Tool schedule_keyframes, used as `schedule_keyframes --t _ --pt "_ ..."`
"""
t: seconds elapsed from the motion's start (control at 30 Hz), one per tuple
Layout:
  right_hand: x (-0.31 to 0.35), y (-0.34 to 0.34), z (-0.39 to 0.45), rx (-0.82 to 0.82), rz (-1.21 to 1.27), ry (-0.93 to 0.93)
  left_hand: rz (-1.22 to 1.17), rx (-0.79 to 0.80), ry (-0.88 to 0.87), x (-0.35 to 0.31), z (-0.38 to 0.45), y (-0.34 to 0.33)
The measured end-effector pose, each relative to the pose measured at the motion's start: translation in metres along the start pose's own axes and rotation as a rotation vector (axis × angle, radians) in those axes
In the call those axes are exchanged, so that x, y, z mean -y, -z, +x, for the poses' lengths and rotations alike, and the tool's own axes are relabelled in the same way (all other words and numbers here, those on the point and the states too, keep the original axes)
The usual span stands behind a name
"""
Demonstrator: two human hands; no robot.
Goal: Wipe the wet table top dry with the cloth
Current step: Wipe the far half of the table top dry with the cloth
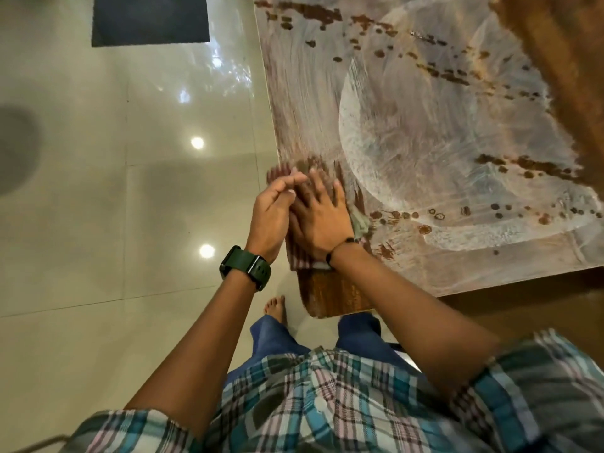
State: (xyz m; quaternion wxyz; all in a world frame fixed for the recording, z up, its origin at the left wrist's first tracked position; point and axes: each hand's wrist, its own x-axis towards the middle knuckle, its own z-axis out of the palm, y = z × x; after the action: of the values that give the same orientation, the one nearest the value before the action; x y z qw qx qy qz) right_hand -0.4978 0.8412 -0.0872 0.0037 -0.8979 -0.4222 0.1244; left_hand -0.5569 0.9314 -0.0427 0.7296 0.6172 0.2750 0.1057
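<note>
Both hands, left (273,212) beside right (322,220), flat on cloth (359,223).

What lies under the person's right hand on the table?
The right hand presses flat on a striped cloth at the edge of the table. The hand covers most of the cloth and the surface beneath.

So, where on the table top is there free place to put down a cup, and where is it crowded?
The table top is bare across its middle and far side, though wet smears and droplets cover it. Only the near left edge is crowded: the right hand presses flat on the cloth, with the left hand beside it at the edge.
</note>
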Motion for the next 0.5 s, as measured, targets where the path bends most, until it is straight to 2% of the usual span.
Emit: schedule_keyframes --t 0.1,0.17,0.3,0.37,0.43,0.5 --pt "-0.002 0.008 0.018 0.035 -0.014 -0.085 -0.012 -0.023 -0.032 0.001 -0.004 -0.006" --pt "0.002 -0.001 -0.005 0.024 0.0 -0.073 -0.021 -0.019 -0.04 0.003 -0.003 -0.005" --pt "-0.001 -0.023 -0.097 -0.014 -0.007 0.145 0.007 -0.04 -0.03 0.004 0.005 -0.003" --pt "-0.018 -0.028 -0.111 -0.003 -0.054 0.239 0.02 -0.051 -0.008 0.005 0.007 -0.002" --pt "-0.029 -0.024 -0.097 -0.006 -0.049 0.175 0.058 -0.042 0.009 0.006 0.006 0.0" --pt "-0.04 -0.016 -0.071 -0.028 -0.007 -0.01 0.094 -0.005 0.002 0.008 0.004 0.001"
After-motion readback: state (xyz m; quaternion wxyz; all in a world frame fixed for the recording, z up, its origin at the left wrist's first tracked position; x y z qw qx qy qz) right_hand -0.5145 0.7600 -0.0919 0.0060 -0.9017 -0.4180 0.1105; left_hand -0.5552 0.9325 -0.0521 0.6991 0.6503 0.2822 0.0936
